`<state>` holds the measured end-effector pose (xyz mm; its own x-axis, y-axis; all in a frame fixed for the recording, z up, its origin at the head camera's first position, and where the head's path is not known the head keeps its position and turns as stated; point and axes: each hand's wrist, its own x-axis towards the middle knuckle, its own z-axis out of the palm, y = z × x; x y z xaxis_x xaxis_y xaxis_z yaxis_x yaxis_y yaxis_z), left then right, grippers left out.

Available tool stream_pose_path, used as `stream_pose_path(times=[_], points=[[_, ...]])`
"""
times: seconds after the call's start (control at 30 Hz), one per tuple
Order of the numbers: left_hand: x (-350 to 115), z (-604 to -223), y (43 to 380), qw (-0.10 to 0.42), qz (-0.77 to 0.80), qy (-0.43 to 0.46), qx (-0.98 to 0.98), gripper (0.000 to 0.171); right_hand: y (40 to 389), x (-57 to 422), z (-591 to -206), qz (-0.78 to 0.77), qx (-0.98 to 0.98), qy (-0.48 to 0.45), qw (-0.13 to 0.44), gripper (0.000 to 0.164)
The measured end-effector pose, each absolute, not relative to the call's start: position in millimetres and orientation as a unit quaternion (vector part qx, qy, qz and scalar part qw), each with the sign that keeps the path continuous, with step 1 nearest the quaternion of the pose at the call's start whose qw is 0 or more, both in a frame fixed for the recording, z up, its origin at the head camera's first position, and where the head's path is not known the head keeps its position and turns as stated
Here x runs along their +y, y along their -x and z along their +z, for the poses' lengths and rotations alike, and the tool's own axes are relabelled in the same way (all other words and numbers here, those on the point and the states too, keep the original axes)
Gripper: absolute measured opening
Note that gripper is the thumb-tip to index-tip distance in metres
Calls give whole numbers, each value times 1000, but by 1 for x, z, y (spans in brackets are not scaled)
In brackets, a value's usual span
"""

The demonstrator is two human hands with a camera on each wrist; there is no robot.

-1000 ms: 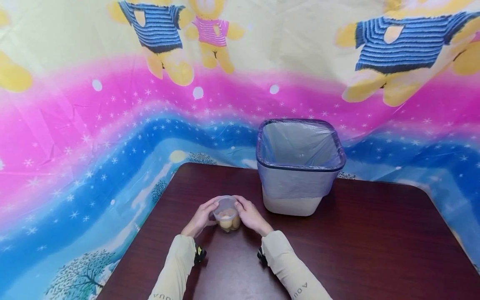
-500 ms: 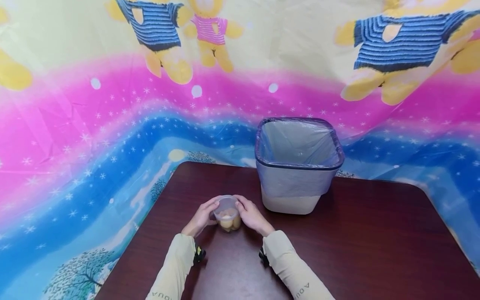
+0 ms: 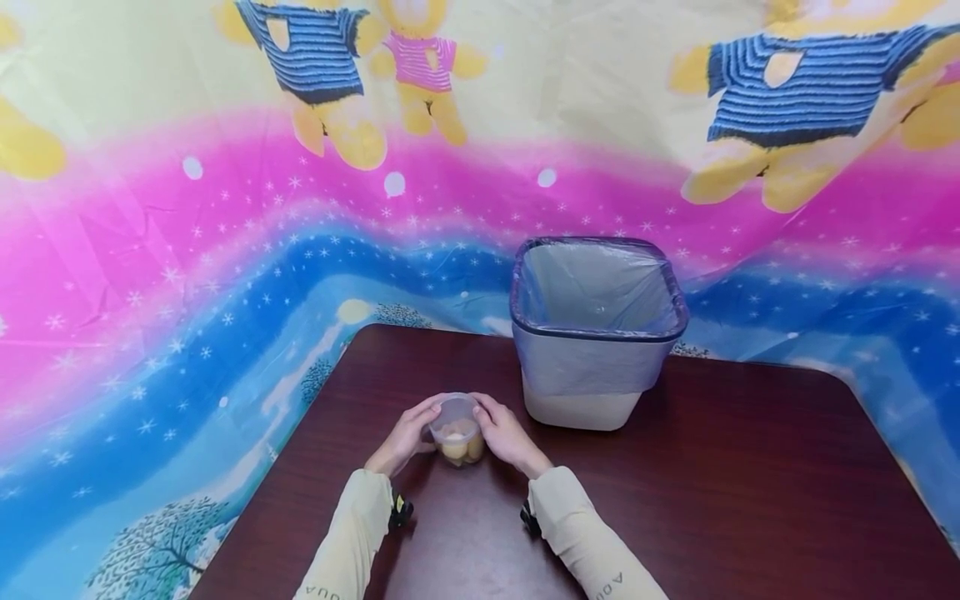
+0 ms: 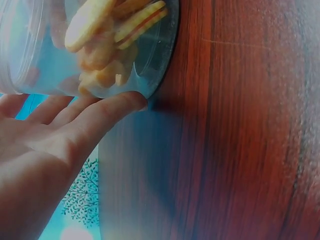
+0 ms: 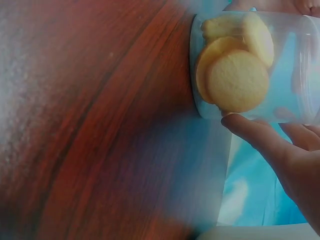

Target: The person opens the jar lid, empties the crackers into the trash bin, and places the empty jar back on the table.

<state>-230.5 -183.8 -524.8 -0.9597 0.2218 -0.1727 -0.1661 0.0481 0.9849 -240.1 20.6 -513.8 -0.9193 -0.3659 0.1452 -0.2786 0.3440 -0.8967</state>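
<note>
A person's left hand (image 3: pixel 405 437) and right hand (image 3: pixel 508 432) hold a clear round plastic container (image 3: pixel 455 407) from opposite sides, fingers and thumbs bent to its wall, each hand spread only as wide as its side of the container. The container stands upright on the dark red-brown wooden table (image 3: pixel 720 492), between the hands. Inside lie round golden biscuits (image 5: pixel 238 81) and a ridged sandwich biscuit (image 4: pixel 141 25) with a darker filling. Behind and to the right, well apart from the left hand, stands a pale bin (image 3: pixel 577 410) with a translucent liner (image 3: pixel 585 365) folded over its rim.
</note>
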Motion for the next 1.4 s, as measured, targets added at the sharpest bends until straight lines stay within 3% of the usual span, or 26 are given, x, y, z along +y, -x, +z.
stream_pose_path(times=[1.4], points=[[-171,-523,228,157,679,-39,716,51,226,35,-518,-551,814,185,22,34]])
